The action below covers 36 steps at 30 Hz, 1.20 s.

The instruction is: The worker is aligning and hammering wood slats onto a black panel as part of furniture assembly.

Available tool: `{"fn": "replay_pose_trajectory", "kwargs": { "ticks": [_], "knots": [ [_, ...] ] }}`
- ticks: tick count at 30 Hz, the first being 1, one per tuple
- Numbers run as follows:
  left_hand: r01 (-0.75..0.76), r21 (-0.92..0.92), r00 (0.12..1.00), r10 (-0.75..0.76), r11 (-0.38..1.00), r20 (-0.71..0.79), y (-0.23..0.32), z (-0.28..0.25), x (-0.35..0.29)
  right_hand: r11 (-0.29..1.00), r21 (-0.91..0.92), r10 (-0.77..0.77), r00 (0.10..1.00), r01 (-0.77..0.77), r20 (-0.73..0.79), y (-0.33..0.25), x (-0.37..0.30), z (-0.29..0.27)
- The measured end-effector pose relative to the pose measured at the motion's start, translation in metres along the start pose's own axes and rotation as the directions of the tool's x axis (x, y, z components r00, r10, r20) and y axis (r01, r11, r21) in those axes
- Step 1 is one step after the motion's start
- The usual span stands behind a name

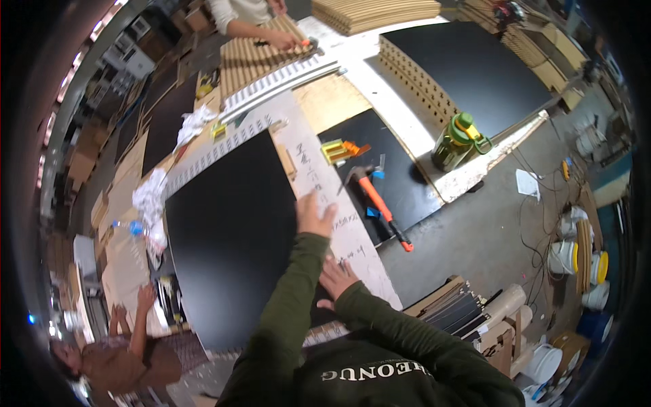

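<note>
A large black panel [227, 234] lies on the worktable before me. By its right edge is my left hand [314, 216], thumb and fingers apart with nothing visible in them; whether it touches the panel I cannot tell. Closer to my body, my right hand [336, 277] rests with spread fingers at the panel's edge, partly over the pale board [366, 261] with handwriting. A claw hammer [381, 203] with an orange and black handle lies to the right, on a smaller black panel [400, 163].
Yellow and orange pieces [342, 150] lie near the hammer. A green bottle [461, 142] stands beside a stack of drilled black-topped panels [475, 74]. One co-worker's hand [281, 41] is over slatted boards at the far side; another person [129, 353] is at lower left. White buckets [561, 258] stand right.
</note>
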<state>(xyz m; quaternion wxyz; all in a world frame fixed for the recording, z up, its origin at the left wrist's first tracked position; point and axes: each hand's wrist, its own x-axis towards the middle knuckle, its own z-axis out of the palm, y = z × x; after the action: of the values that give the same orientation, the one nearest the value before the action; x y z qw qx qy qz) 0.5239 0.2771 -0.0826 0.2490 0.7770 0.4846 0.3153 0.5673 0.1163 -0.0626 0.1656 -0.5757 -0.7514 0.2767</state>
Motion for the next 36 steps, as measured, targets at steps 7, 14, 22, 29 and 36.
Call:
{"fn": "replay_pose_trajectory", "kwargs": {
  "ticks": [7,14,22,29,36],
  "knots": [
    [0.485,0.463,0.818,-0.198,0.742,-0.54,-0.13,-0.223,-0.199,0.962,0.271,0.058,0.967,0.012,-0.247,-0.004,-0.045,0.024],
    [0.917,0.212,0.371,-0.53,0.337,-0.763,-0.2,-0.295,-0.36,0.778,0.584,0.388,0.908,-0.231,-0.157,-0.015,-0.081,0.065],
    [0.819,0.043,0.359,-0.451,0.573,-0.817,-0.231,-0.286,-0.355,0.852,0.363,0.517,0.719,-0.377,-0.465,-0.033,-0.062,0.1],
    [0.811,-0.036,0.26,-0.415,0.584,-0.872,-0.222,-0.281,-0.345,0.879,0.319,0.475,0.585,-0.355,-0.658,-0.035,-0.051,0.116],
    [0.738,-0.053,0.256,-0.352,0.673,-0.9,-0.226,-0.279,-0.354,0.862,0.348,0.506,0.608,-0.369,-0.611,-0.023,-0.057,0.121]
  ]
}}
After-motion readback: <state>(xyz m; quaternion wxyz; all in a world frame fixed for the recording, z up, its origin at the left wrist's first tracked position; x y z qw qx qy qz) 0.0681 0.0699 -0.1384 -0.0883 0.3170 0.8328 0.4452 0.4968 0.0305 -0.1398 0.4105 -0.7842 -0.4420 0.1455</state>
